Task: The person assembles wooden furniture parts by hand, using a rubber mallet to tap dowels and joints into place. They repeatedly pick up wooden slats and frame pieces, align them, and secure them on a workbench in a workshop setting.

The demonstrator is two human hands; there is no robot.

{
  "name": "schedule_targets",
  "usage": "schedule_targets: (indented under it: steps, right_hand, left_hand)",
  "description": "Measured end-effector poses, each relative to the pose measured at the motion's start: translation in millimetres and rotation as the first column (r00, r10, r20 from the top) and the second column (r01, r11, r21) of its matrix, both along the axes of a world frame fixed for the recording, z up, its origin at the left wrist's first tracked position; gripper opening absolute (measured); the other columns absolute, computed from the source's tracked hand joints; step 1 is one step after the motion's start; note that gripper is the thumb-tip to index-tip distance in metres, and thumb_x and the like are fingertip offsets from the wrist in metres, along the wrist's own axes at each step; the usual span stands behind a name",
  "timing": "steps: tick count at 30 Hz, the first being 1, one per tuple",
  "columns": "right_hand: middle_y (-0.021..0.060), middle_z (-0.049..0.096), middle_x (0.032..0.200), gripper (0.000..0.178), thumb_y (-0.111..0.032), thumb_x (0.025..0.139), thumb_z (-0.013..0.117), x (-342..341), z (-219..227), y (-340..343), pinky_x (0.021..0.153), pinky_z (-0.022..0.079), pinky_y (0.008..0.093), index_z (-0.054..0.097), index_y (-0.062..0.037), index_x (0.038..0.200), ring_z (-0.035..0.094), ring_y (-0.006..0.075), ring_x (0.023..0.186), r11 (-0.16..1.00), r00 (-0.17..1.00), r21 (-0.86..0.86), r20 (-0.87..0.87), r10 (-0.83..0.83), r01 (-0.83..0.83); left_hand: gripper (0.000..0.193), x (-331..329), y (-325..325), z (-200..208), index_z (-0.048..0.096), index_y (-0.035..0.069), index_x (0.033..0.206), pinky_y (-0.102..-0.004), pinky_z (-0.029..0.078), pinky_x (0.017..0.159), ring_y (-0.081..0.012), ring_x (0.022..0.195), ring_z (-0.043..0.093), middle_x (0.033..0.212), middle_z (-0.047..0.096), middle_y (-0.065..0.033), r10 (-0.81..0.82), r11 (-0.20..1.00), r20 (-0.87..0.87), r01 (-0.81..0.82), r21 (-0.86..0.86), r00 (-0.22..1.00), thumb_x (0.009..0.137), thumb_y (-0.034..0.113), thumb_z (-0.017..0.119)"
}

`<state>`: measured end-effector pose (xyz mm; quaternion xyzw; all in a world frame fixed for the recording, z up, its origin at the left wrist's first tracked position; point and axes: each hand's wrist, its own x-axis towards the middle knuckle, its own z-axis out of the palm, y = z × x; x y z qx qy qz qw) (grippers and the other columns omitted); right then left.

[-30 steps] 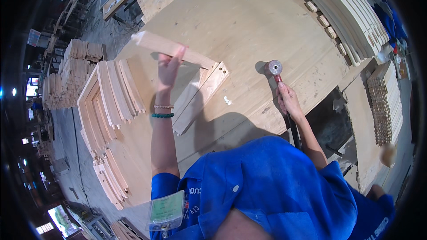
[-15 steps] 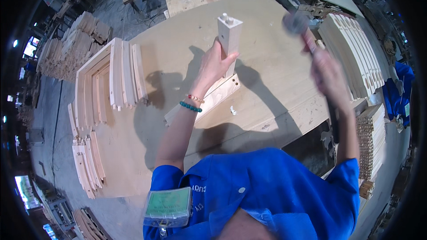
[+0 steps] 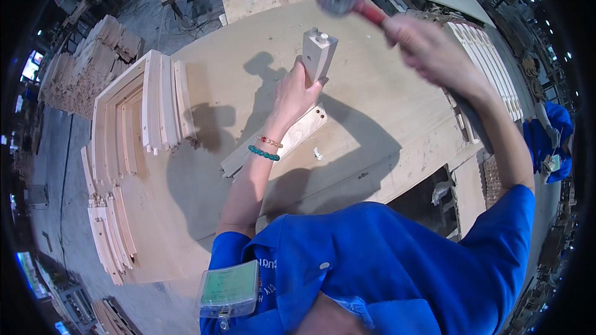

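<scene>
My left hand (image 3: 293, 92) is wrapped round an upright wooden post (image 3: 319, 54) with dowel pegs sticking out of its top end. Beneath that hand a flat wooden rail (image 3: 302, 127) lies slanted on the table, two dark holes near its far end. Whether the post's foot is joined to the rail is hidden by the hand. Raised at the right, my right hand (image 3: 428, 49) grips a hammer (image 3: 371, 12) by its red and black handle. The blurred round head hangs in the air beyond the post, apart from it.
Several wooden frames (image 3: 133, 108) stand at the table's left, with short wooden pieces (image 3: 112, 229) nearer me. Slotted boards (image 3: 490, 65) are stacked at the right. The tabletop (image 3: 239, 80) carries a small white scrap (image 3: 318, 153). A person in blue (image 3: 549, 139) is at the far right.
My right hand has swung the hammer up and leftward, bringing its head from the right side towards the post. The left hand keeps its hold on the post.
</scene>
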<state>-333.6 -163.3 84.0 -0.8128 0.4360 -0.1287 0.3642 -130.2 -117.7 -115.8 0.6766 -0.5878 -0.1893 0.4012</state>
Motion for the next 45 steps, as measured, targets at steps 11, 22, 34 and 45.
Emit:
schedule_targets:
  steps: [11,22,34,45]
  right_hand:
    - [-0.0019,0.045,0.06,0.036,-0.045,0.096,0.042,8.1,-75.0,-12.9,0.039,0.033,0.0221,0.051,-0.0102,0.095,0.041,0.0051,0.046,0.959,0.976,0.266,0.214,0.042,-0.1]
    - [0.016,0.067,0.079,0.054,-0.046,0.09,0.055,25.3,-118.8,-18.7,0.03,0.027,0.0161,0.042,-0.0023,0.117,0.029,0.001,0.031,0.884,0.792,0.444,0.587,-0.167,-0.143]
    - [0.0123,0.067,0.081,0.048,-0.04,0.092,0.054,-66.7,-147.3,16.6,0.031,0.028,0.0178,0.045,0.0002,0.117,0.035,0.0022,0.033,0.876,0.786,0.471,0.499,-0.365,0.107]
    - [-0.0021,0.045,0.06,0.034,-0.039,0.094,0.051,-123.2,-205.3,41.9,0.03,0.026,0.018,0.05,-0.006,0.101,0.034,0.0021,0.034,0.761,0.729,0.596,0.399,-0.556,0.255]
  left_hand:
    - [0.045,4.2,2.0,3.9,0.046,-0.001,0.108,-0.0456,0.048,0.078,-0.0391,0.092,0.062,0.096,0.064,-0.0235,0.024,1.0,-0.013,-0.025,-0.02,1.0,0.08,0.028,0.067]
    - [0.057,98.4,49.0,-85.8,0.052,0.002,0.105,-0.0438,0.046,0.088,-0.0362,0.107,0.054,0.116,0.055,-0.0192,0.071,0.93,0.595,-0.269,0.251,0.801,0.067,0.037,0.075]
    - [0.029,135.2,125.2,19.6,0.05,0.006,0.109,-0.0217,0.037,0.053,-0.0074,0.06,0.044,0.076,0.049,0.0017,0.229,0.967,-0.749,-0.056,0.249,0.621,0.081,0.009,0.058]
    - [0.026,138.2,154.7,12.2,0.051,0.004,0.106,-0.0232,0.043,0.077,-0.0089,0.083,0.05,0.09,0.052,0.0002,0.322,0.915,-0.197,-0.251,0.315,0.926,0.081,0.003,0.055]
